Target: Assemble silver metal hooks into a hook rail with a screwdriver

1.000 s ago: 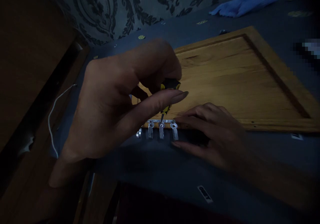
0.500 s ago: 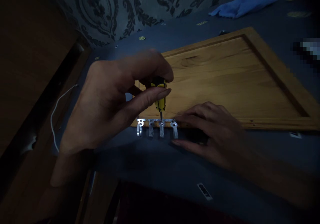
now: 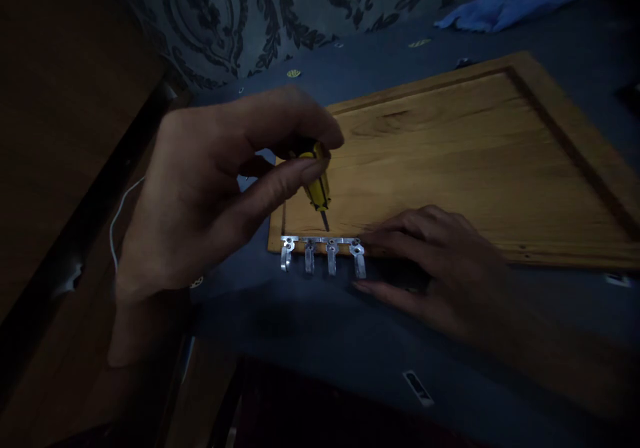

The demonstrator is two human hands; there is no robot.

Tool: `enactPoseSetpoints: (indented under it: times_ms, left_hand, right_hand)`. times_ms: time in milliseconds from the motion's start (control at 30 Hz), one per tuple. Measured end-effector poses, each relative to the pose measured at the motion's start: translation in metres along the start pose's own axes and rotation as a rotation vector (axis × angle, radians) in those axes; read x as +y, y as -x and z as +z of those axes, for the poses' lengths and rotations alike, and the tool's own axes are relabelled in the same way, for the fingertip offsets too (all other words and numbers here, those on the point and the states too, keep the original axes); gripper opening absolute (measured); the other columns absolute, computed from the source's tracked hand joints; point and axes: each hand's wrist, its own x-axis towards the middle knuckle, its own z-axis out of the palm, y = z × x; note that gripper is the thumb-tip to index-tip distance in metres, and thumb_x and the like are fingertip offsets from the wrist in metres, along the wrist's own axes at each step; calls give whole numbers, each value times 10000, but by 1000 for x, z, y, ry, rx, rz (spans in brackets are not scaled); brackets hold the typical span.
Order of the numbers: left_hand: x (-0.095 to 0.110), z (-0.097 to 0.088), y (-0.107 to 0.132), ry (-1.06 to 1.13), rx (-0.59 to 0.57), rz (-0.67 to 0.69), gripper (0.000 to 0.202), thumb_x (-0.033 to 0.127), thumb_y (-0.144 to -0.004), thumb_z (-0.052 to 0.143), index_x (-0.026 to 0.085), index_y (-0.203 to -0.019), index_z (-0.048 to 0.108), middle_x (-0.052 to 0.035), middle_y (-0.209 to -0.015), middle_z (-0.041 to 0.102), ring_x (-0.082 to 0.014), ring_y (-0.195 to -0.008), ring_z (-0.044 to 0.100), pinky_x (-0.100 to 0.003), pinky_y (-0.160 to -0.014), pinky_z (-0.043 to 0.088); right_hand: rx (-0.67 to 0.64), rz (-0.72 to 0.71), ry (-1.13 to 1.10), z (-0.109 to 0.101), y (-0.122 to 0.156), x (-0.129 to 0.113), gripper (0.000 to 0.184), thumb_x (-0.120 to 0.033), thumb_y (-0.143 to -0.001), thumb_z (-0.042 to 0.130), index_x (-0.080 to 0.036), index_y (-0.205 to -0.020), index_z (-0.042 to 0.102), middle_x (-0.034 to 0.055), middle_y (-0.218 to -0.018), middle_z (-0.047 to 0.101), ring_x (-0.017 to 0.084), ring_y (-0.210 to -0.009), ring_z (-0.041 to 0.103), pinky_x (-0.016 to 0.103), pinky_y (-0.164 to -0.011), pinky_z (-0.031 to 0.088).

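Observation:
My left hand (image 3: 200,188) is closed around the yellow-and-black handle of a small screwdriver (image 3: 318,191), pinched between thumb and fingers. The screwdriver's tip points down, tilted, just above a metal hook rail (image 3: 332,243) and apart from it. The rail, with several hooks hanging over the front, lies along the near edge of a wooden board (image 3: 440,155). My right hand (image 3: 435,265) holds the board's near edge beside the rail's right end. Its fingers lie on top, and its thumb is in front, close to the last hook.
A blue glove or cloth (image 3: 515,5) lies on the dark patterned tablecloth (image 3: 320,328) near the patterned wall (image 3: 280,15). A white cable (image 3: 117,215) hangs at the left, beside brown wood furniture (image 3: 65,101).
The screwdriver tip has lifted off a screw position on the rail and tilted, with my left hand moving up and left. My right hand keeps its place on the board. The view has shifted slightly.

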Motion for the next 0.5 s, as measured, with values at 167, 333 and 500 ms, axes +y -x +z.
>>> enactPoseSetpoints:
  times_ms: [167, 333, 500]
  left_hand:
    - [3, -3, 5, -55, -15, -41, 144, 309, -969, 696, 253, -1088, 755, -45, -1005, 755, -260, -853, 759, -433, -727, 631]
    - [7, -2, 5, -6, -8, -9, 75, 246, -939, 739, 223, -1008, 723, -35, -954, 775, -225, -827, 762, -319, -615, 615]
    - [3, 1, 2, 44, -17, -27, 56, 238, -940, 730, 213, -990, 721, -41, -938, 783, -233, -815, 770, -321, -608, 631]
  right_hand:
    - [-2, -1, -5, -2, 0, 0, 300, -468, -949, 687, -221, -1115, 653, 79, -1016, 692, 258, -918, 637, 434, -774, 502]
    - [-7, -19, 2, -4, -2, -3, 297, -428, -940, 709, -196, -1116, 651, 93, -1017, 682, 260, -920, 624, 434, -778, 493]
    - [-17, -15, 7, -5, -3, -4, 303, -405, -928, 730, -190, -1125, 650, 94, -1028, 677, 262, -936, 618, 434, -780, 489]
